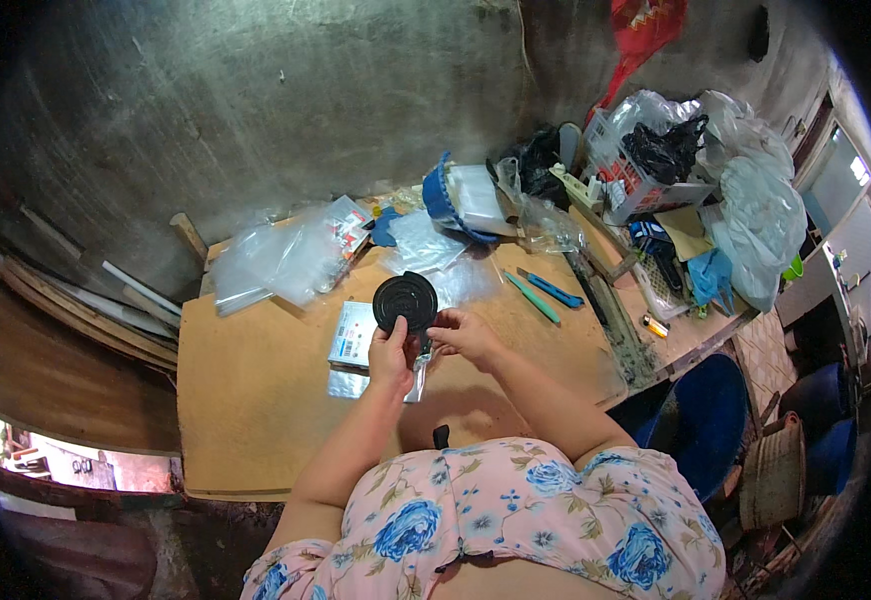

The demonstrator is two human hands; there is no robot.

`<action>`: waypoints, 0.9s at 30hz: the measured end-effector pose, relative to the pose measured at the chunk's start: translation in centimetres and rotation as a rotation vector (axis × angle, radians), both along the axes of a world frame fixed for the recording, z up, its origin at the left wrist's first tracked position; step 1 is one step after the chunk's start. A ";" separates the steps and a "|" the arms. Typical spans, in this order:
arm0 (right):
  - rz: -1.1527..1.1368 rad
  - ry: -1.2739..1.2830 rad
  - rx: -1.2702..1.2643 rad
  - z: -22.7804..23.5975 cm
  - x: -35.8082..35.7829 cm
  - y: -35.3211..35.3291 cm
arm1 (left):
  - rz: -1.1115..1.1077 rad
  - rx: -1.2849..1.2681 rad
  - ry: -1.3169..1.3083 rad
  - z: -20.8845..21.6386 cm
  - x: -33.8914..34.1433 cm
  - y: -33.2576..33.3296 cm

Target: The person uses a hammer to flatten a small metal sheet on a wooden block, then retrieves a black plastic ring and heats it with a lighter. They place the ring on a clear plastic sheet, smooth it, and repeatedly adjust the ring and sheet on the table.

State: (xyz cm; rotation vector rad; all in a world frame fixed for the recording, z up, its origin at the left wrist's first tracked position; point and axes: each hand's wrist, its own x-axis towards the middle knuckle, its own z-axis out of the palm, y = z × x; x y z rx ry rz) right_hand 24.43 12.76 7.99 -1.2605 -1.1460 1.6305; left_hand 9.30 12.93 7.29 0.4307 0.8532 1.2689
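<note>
A black round disc (pixel 408 292) with concentric rings is up in front of me over the table, its lower edge in my left hand (pixel 392 358). The thumb lies on its face. Close by its lower right side is my right hand (pixel 468 338), fingers bent and pinched together; what they grip is hidden. A narrow dark part of the disc shows between the hands. Partly behind the left hand lies a white printed packet (pixel 350 338) on the wooden table. Clear plastic film (pixel 419 382) sticks out below the hands.
Clear plastic bags (pixel 281 262) lie at the table's back left. Behind the disc are a blue basket (pixel 443 205), a green-handled tool (pixel 534 298) and a blue cutter (pixel 554 289). A crate (pixel 636 180) with bags stands at right, above a lighter (pixel 655 326) and a blue bin (pixel 698 420).
</note>
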 end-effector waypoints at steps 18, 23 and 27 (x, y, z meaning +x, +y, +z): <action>-0.058 0.113 -0.006 -0.5 -0.8 -4.4 | -0.096 0.001 -0.010 0.6 2.3 -5.3; -0.022 0.130 0.015 -0.8 -0.4 -4.7 | -0.112 0.017 -0.102 -1.0 2.2 -5.4; 0.045 0.139 0.033 -1.3 0.5 -4.6 | -0.215 0.032 -0.173 -1.2 2.0 -5.7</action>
